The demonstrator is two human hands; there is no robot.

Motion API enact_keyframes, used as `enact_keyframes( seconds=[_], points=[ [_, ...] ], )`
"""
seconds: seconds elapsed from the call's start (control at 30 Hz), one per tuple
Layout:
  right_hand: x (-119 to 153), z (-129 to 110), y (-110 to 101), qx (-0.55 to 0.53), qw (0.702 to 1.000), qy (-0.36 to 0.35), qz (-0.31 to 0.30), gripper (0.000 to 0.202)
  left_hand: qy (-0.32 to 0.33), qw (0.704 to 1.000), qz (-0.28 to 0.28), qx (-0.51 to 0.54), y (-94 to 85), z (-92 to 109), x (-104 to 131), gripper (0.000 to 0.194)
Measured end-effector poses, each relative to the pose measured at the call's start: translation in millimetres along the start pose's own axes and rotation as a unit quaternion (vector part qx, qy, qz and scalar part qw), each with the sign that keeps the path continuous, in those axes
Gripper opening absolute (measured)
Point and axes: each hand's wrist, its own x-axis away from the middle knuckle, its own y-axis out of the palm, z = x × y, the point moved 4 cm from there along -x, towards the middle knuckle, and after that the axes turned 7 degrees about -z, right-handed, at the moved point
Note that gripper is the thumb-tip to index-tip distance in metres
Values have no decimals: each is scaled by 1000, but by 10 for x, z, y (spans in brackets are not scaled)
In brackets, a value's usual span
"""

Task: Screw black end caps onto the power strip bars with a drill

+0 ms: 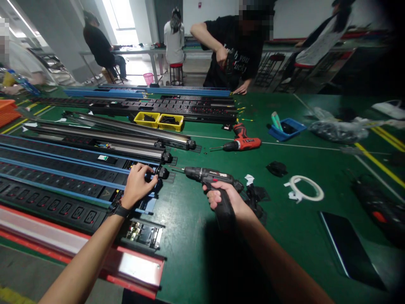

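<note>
right hand (226, 196) on black pistol-shaped cordless drill (205, 174), left hand (139, 183) at strip ends

right hand wrapped round the drill's handle, drill just above or on the green tabletop (190, 240), can't tell which. thin bit points left, tip near a round black plastic end fitting (163, 172). left hand half curled, thumb and fingers at that fitting, over the ends of long black strips with blue edges (95, 190); can't tell if it pinches anything. black wristband (122, 210) on left wrist.

nearer the body: long red-edged channel (139, 270). beyond the drill: red-and-black drill (248, 144) lying flat, 2 yellow plastic bins (169, 127) with dark parts, blue plastic tray (284, 136). right side: white tape ring (320, 193), flat dark rectangular device (351, 249). across the table: person in black shirt (245, 46) holding a dark tool (231, 61).
</note>
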Motion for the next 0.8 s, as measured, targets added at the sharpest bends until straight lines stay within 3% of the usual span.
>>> enact_keyframes(
  seconds=[0.13, 0.23, 0.4, 0.47, 0.57, 0.8],
  points=[
    [134, 19, 44, 5, 999, 46, 27, 28, 44, 997, -45, -50, -69, 154, -126, 47],
    [50, 31, 66, 4, 999, 39, 23, 30, 91, 988, -104, -64, -60, 157, -338, 63],
    [-256, 87, 22, 0, 999, 39, 10, 28, 114, 977, -182, 12, -11, -97, -570, 51],
    [-327, 107, -32, 6, 999, 38, 17, 27, 125, 972, -197, 32, -1, -174, -583, 55],
    [-358, 115, -131, 16, 999, 37, 28, 31, 134, 967, -213, 43, 12, -229, -592, 65],
    [-339, 73, -285, 22, 999, 27, 34, 35, 130, 953, -246, 118, 9, -287, -652, 67]
  ],
)
